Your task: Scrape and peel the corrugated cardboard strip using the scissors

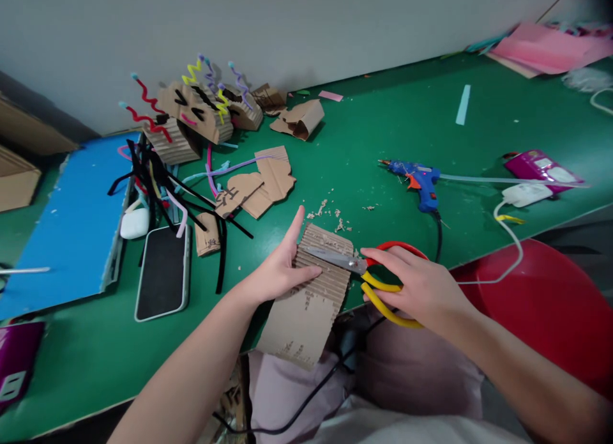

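Observation:
My left hand [282,265] grips a piece of cardboard [306,322] by its left side, thumb on top and one finger stretched out past the edge. The upper part of the piece shows bare ridges; its lower part is smooth and hangs over the table's front edge. My right hand [414,281] holds scissors [342,260] with red and yellow handles, fingers around the loops. The blades lie flat across the ridged face, tips pointing toward my left hand, and look closed or nearly so. Small paper scraps [340,223] are scattered just beyond the cardboard.
On the green table [364,124] lie a blue glue gun [421,179], a phone [163,271], black pipe cleaners [148,176] and cut cardboard shapes [275,179]. Cardboard figures [191,112] with coiled antennae stand by the wall. A red stool [536,310] is at the right.

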Motion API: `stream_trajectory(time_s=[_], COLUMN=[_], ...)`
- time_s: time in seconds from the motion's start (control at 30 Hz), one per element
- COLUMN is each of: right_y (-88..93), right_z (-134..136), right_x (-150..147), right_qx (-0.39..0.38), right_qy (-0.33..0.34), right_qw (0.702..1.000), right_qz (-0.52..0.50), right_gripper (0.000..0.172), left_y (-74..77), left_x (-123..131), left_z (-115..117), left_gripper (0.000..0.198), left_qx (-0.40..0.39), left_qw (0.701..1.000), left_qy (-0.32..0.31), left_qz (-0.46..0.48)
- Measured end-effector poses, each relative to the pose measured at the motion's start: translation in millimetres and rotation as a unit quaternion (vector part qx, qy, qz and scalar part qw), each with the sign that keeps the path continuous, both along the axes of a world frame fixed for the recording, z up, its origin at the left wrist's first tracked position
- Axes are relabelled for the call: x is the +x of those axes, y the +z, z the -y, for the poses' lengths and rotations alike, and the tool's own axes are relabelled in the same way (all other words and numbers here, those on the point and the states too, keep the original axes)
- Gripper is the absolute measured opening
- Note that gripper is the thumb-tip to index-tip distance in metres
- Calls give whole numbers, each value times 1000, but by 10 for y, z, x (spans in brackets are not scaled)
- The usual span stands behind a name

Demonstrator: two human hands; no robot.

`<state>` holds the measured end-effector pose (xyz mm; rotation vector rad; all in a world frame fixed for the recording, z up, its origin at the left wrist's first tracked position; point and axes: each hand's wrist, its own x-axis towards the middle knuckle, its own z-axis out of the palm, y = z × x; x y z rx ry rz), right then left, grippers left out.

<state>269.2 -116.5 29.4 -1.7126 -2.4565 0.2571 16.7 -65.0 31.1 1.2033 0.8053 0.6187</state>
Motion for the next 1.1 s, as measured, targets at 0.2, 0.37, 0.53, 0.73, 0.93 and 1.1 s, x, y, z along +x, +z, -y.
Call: stream_trajectory(time_s=[0.2,0.37,0.53,0.73,0.93,1.1], right_y=[38,154,168,92,107,121], right_z=[-2,2,97,197,213,200], right_x=[2,167,391,507,546,539], right_qx=[-26,-11,17,72,76,84], right_qy=[-46,-85,-69,-27,-29,-17], right_qw=[996,992,997,996,995,995], right_qz=[-78,-88,-19,39,54,53], right_gripper=[53,59,62,53,50,48], left_y=[35,41,11,-5,-34,-37], left_x=[1,-21,-44,-46,-53,-72], left_z=[1,-12,-27,-27,-35,-39], left_gripper=[96,94,93,93,92,90], left_qx=[-1,2,31,39,50,62], left_qw=[1000,1000,999,999,998,998], left_qy=[-2,0,21,29,36,27], left_qz=[-15,0,1,14,26,7])
